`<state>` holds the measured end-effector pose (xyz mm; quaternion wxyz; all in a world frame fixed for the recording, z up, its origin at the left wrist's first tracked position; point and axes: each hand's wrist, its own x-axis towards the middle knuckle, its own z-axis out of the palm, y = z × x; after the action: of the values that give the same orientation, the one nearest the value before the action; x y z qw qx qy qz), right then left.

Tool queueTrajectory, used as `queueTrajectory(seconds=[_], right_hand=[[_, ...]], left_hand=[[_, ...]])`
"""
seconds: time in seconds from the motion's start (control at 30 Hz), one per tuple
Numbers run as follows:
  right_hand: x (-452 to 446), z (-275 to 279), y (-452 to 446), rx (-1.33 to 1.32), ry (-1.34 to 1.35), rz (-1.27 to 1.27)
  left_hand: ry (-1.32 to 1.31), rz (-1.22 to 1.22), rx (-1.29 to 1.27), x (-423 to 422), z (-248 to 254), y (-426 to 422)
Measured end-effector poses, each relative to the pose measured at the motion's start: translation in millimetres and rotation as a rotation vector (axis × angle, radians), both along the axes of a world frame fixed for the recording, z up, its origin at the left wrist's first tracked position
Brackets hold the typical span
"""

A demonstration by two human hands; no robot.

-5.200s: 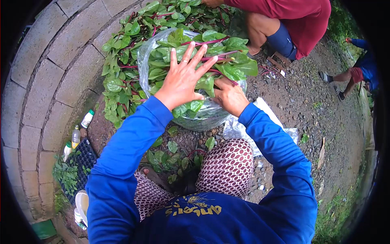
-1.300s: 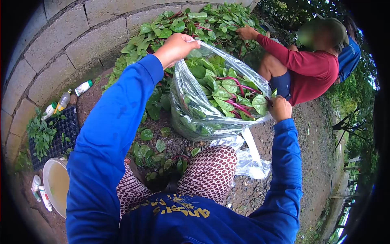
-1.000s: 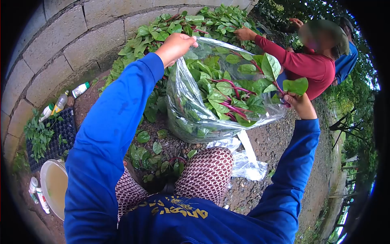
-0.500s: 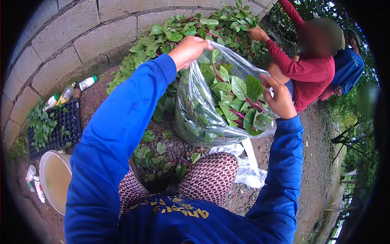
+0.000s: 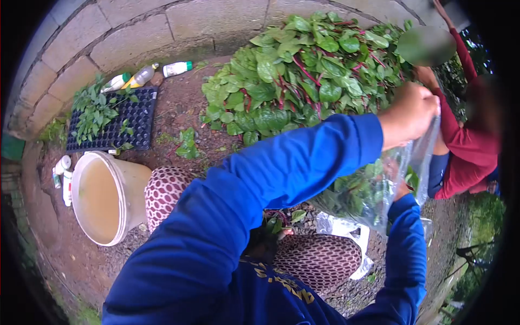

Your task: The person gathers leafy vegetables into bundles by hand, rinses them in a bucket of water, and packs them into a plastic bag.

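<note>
My left hand (image 5: 410, 116) is closed on the rim of a clear plastic bag (image 5: 416, 157) and holds it up at the right. Leafy greens (image 5: 352, 192) that look like Malabar spinach show through the bag's side. My right hand (image 5: 400, 189) is at the bag's mouth, apparently inside it among the leaves. Plastic and leaves cover most of its fingers, so its grip is hidden. Beyond my left sleeve lies a large pile of Malabar spinach (image 5: 309, 76) with purple-red stems.
A co-worker in a red sleeve (image 5: 474, 143) sits close by on the right. A block wall (image 5: 216, 24) runs behind the pile. On the left are a bucket of cloudy liquid (image 5: 120, 203), a black seedling tray (image 5: 142, 116) and several bottles (image 5: 177, 69). Plastic (image 5: 360, 230) lies by my knee.
The view has swung, bringing more of the pile and bucket in. My left hand still grips the bag's rim, now farther right. My right hand has left the rim and gone down into the bag.
</note>
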<state>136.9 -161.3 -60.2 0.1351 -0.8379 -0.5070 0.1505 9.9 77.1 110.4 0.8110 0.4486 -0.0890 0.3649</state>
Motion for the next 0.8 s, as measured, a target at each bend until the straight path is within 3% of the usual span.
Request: queueTrajectory(seconds=[0.03, 0.07, 0.1, 0.17, 0.2, 0.23, 0.27, 0.33, 0.4, 0.57, 0.63, 0.7, 0.73, 0.8], right_hand=[[2, -5, 2, 0.043, 0.05, -0.039], [-1, -35, -2, 0.17, 0.293, -0.228], [-5, -50, -3, 0.293, 0.516, -0.428], [20, -36, -1, 0.269, 0.235, -0.181], [22, -23, 0, 0.106, -0.232, 0.243], [-1, 4, 14, -0.032, -0.388, 0.187], [-12, 22, 28, -0.22, -0.372, 0.11], [-31, 41, 55, -0.304, -0.34, 0.064], [-37, 53, 70, -0.296, -0.26, 0.091], [-50, 72, 78, -0.288, -0.237, 0.045], [-105, 133, 112, -0.478, -0.408, 0.133], [-150, 198, 144, -0.545, -0.229, 0.062], [-159, 220, 157, -0.544, -0.125, 0.023], [-198, 253, 207, -0.294, -0.223, 0.006]], left_hand=[[0.12, -0.106, -0.043, -9, 0, 6], [0.233, -0.218, -0.094, -32, 11, 19], [0.113, -0.046, -0.027, -10, 2, 18], [0.11, -0.05, -0.085, 14, -19, 17], [0.078, 0.069, -0.052, 43, -34, 9], [0.236, -0.067, 0.051, 15, -22, 29], [0.297, -0.071, 0.257, 4, -23, 47], [0.432, -0.095, 0.891, -16, -25, 104], [0.639, -0.135, 0.865, -51, -31, 153], [0.898, 0.108, 0.676, -151, -92, 282], [1.009, 0.149, 0.492, -194, -124, 306], [1.024, 0.204, 0.292, -218, -171, 319], [1.03, 0.194, 0.192, -222, -204, 326], [1.072, 0.149, 0.07, -227, -249, 322]])
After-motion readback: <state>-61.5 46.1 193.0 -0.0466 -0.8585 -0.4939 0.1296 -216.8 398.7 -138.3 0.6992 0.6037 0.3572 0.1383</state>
